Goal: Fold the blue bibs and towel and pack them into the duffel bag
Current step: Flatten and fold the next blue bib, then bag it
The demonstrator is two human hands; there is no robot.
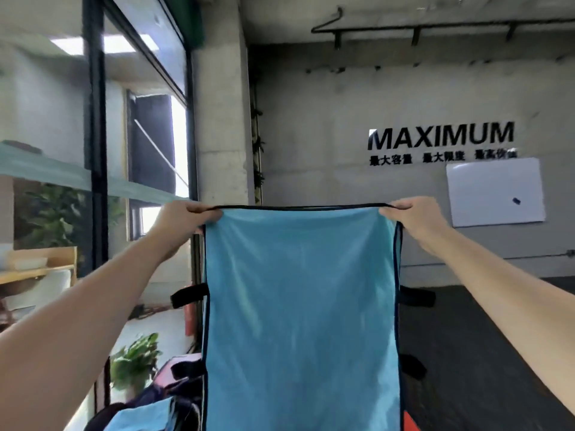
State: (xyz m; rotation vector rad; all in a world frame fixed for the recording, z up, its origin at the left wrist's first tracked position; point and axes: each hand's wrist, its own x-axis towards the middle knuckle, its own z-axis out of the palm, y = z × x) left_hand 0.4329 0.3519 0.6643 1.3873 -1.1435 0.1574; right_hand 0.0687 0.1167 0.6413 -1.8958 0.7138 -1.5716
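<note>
**Blue bib held up by its top corners**

While both arms reach forward, a light blue bib hangs in the air in front of the person, spread flat at chest height. The left hand pinches its top left corner and the right hand pinches its top right corner, fingers curled over the dark trimmed edge. Black straps stick out from both sides. The cloth looks thin, light and limp, so it will likely sag and slide unless held by corners or edges; the trim seems the firmest place to grip. Low on the left, more blue cloth lies over a dark bag, partly hidden. No bench shows. Beyond are a dark floor, a concrete wall lettered MAXIMUM, a whiteboard, windows and a potted plant.
</note>
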